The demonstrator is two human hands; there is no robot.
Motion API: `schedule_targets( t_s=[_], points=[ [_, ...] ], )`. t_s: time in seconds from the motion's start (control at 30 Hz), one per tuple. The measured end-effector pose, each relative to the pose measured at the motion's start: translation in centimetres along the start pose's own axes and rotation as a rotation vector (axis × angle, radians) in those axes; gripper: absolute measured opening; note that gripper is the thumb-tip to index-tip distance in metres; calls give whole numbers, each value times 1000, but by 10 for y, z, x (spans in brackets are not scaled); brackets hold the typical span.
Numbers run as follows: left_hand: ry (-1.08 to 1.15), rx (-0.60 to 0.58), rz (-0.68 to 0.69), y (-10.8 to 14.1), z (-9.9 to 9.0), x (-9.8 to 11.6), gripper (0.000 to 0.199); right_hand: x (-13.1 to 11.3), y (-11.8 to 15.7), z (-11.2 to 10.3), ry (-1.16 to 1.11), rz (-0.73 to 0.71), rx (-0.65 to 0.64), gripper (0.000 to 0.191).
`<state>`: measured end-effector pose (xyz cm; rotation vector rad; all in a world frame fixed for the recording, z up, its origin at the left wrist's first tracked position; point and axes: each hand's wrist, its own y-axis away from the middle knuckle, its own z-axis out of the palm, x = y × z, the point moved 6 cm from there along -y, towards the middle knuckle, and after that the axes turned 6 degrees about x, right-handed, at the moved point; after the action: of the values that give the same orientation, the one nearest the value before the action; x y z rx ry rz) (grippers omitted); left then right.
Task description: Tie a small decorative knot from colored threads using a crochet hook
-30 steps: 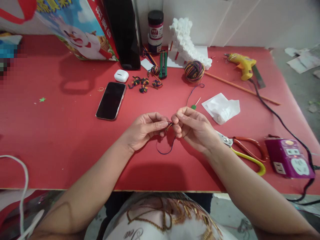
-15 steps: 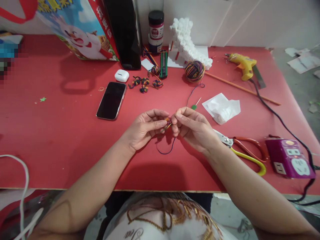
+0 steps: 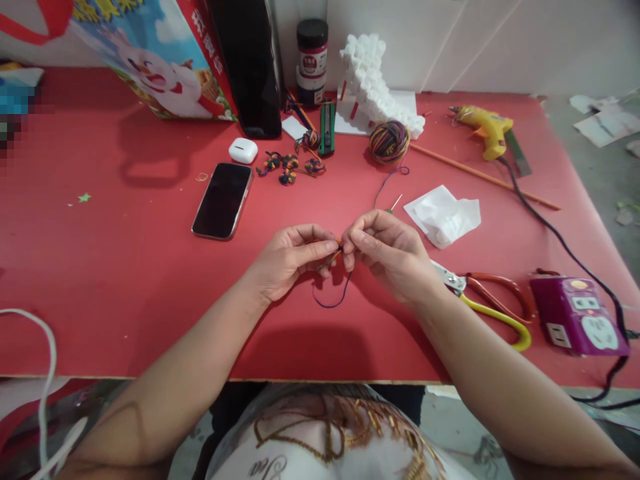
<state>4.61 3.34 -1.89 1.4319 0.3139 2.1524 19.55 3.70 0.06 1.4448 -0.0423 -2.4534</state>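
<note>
Between the fingertips of both hands is a small piece of knotted multicoloured cord (image 3: 340, 249), mostly covered by the fingers. My left hand (image 3: 300, 260) pinches it between thumb and fingers. My right hand (image 3: 383, 253) is closed in a pinch at its right side, on the cord. A dark loop of cord (image 3: 333, 306) hangs below the hands onto the red table. Beyond them, a strand leads up to a ball of multicoloured cord (image 3: 389, 142). A pin-like tool with a green handle (image 3: 395, 203) lies just behind my right hand, its handle partly hidden.
Cutting pliers (image 3: 493, 300) lie by my right forearm, near a purple power socket (image 3: 580, 317). Crumpled white paper (image 3: 444, 217), a yellow glue gun (image 3: 485, 130) and an orange stick (image 3: 485, 176) are right. A phone (image 3: 223, 201), earbud case (image 3: 243, 151) and knotted cord pieces (image 3: 287, 167) lie left.
My right hand has shifted slightly up and left, covering more of the green handle. My left fingers have moved a little right on the knotted cord.
</note>
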Motion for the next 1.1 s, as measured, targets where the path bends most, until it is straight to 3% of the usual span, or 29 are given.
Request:
schedule_targets(
  t_s=[0.27,0.47,0.73,1.1],
  points=[
    [-88,12,133,3,2,5,29,1,0,1,24,0,9,26],
    [91,-7,53,0,4,4,32,5,-1,-2,46,24,40,29],
    [45,-18,39,3,7,3,34,4,1,-3,272,-15,100,35],
    [114,-71,-20,1,7,0,32,11,0,-2,84,92,117,41]
  ],
)
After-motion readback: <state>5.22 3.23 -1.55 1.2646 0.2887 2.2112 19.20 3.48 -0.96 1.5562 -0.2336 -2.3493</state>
